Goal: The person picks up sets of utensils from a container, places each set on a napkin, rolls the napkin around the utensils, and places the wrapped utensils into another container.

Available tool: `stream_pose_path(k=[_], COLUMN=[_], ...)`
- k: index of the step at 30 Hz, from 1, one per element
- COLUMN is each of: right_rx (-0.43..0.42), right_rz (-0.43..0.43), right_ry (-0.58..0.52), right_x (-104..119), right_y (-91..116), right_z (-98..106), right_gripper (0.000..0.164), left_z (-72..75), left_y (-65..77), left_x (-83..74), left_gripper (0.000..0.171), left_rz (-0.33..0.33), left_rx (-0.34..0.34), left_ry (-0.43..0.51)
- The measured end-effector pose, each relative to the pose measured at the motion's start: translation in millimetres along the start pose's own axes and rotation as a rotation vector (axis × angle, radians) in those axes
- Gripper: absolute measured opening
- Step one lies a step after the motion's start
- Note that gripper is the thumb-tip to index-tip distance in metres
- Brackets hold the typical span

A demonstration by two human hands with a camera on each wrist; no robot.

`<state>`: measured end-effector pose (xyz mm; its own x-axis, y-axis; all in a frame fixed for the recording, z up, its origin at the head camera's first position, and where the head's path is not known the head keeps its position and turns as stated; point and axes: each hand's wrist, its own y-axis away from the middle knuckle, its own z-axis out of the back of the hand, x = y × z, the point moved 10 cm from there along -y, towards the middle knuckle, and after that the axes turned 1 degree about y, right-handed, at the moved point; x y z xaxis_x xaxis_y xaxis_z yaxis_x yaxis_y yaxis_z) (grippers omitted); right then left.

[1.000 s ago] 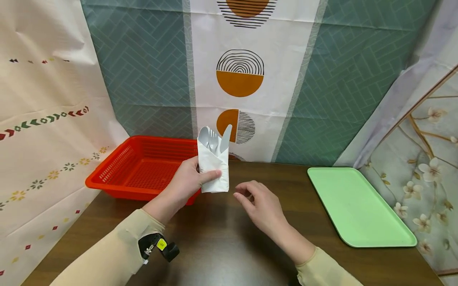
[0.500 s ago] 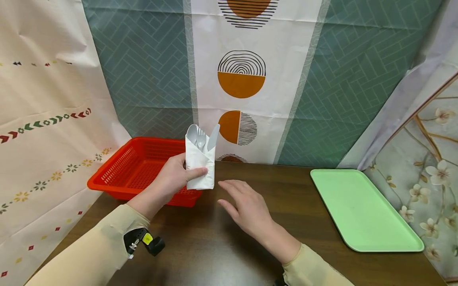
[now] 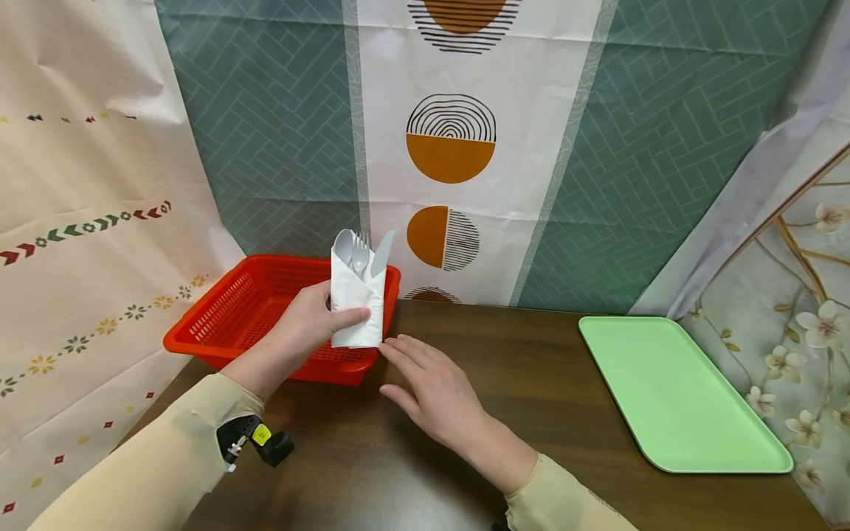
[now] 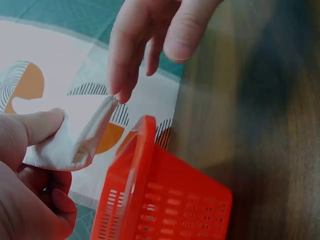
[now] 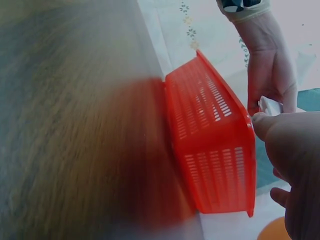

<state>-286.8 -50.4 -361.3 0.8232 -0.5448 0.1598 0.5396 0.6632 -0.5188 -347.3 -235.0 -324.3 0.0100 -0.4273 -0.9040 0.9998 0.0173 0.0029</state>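
My left hand [image 3: 305, 321] holds a folded white napkin pouch [image 3: 352, 299] upright, thumb across its front and fingers behind. Out of the pouch's top stick a grey plastic spoon [image 3: 343, 247], a fork [image 3: 360, 256] and a knife [image 3: 382, 253]. The right hand [image 3: 434, 391] has its fingers extended, with the fingertips right at the pouch's lower right corner. In the left wrist view, the right hand's fingertips [image 4: 117, 92] meet the pouch's bottom edge, while the left thumb [image 4: 42, 125] presses its side.
Behind the left hand a red perforated plastic basket [image 3: 219, 346] stands on the brown wooden table [image 3: 531, 369]. A light green tray [image 3: 684, 391] lies at the right. Patterned cloths [image 3: 451, 158] hang along the back and both sides.
The left hand has carried the napkin pouch with the cutlery leftward, in front of the basket. The right hand has followed left, its fingers straightening, and come up to the pouch's corner.
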Motion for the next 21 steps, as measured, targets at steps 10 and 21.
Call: stream_pose_path(k=[10, 21], right_rx=[0.066, 0.081], right_rz=[0.053, 0.132], right_ry=[0.003, 0.062], right_x=[10, 16], right_y=[-5, -5], right_z=[-15, -22], right_gripper=[0.064, 0.063], left_z=[20.5, 37.1], left_y=[-3.0, -15.0], left_x=[5.1, 17.8], left_gripper=[0.064, 0.065], left_rz=[0.044, 0.061], left_rx=[-0.017, -0.016], left_ry=[-0.083, -0.139])
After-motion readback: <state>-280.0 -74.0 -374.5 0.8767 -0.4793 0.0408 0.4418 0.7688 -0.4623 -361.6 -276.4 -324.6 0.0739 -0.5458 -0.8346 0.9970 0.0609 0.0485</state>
